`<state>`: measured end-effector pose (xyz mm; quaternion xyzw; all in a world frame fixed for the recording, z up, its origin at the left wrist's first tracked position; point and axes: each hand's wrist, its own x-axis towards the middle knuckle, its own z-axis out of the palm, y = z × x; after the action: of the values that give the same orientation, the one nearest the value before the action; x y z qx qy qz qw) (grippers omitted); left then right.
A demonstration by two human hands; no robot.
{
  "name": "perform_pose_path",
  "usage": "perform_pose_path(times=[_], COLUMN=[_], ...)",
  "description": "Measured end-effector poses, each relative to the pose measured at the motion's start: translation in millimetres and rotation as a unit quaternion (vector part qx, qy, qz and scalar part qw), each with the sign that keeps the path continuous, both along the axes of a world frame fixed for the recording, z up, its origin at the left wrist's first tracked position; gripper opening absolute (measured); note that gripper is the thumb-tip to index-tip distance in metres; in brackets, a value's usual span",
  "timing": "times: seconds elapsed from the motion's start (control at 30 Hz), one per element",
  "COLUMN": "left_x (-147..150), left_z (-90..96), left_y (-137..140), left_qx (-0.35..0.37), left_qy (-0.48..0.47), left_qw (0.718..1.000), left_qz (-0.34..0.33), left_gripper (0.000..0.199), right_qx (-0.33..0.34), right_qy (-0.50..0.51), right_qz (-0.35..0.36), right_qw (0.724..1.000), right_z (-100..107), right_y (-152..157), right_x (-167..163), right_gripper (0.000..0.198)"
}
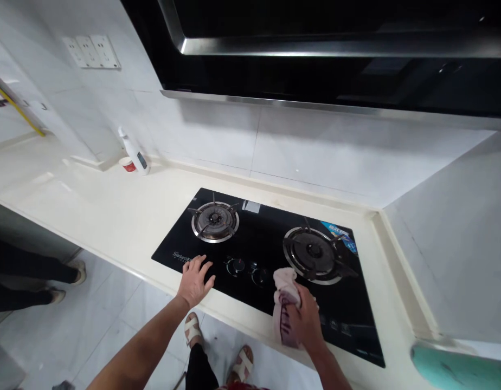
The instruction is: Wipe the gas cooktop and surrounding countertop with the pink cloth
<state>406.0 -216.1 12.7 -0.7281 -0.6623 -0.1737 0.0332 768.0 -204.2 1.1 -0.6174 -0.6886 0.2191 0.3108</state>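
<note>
A black glass gas cooktop (258, 238) with two burners is set into the pale counter. My left hand (196, 283) lies on its front left edge, fingers spread, holding nothing. In my right hand (305, 319) is a bunched pinkish cloth (286, 303) with dark lettering, resting on the front of the glass. Two control knobs sit between the hands; the left knob (236, 266) is plain to see, and the right knob (260, 277) is just left of the cloth. Behind the cloth stands the right burner (314, 250); the left burner (214, 218) is beyond my left hand.
A black range hood (315, 76) hangs low over the cooktop. On the counter (112, 216) at the back left stand a white spray bottle (135, 154) and a red-and-white cup (127, 164). A green object (457, 365) is at lower right. Another person's legs (31, 276) show at left.
</note>
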Motion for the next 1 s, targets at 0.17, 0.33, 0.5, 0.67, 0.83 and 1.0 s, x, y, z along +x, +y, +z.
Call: perform_pose_path(times=[0.17, 0.33, 0.5, 0.67, 0.83, 1.0], left_x=[0, 0, -1, -2, -2, -3], left_z=[0.4, 1.3, 0.0, -1.0, -1.4, -2.5], left_y=[1, 1, 2, 3, 2, 3], left_qx=[-0.004, -0.011, -0.006, 0.004, 0.006, 0.009], left_qy=[0.003, 0.012, 0.017, 0.02, 0.022, 0.017], left_qw=[1.0, 1.0, 1.0, 1.0, 1.0, 1.0], left_qz=[-0.002, -0.001, -0.005, -0.007, -0.006, -0.011], left_gripper=[0.036, 0.036, 0.037, 0.036, 0.036, 0.037], right_qx=[-0.048, -0.057, -0.088, -0.087, -0.086, -0.129], right_qy=[0.109, -0.033, -0.117, -0.14, -0.144, -0.187], right_qz=[-0.02, 0.095, 0.071, 0.045, 0.028, 0.054], right_qw=[0.993, 0.993, 0.987, 0.985, 0.985, 0.972], right_z=[30, 31, 35, 42, 32, 51], right_y=[49, 63, 80, 85, 50, 64], right_x=[-21, -50, -69, -81, -66, -77], right_gripper=[0.048, 0.046, 0.04, 0.035, 0.046, 0.041])
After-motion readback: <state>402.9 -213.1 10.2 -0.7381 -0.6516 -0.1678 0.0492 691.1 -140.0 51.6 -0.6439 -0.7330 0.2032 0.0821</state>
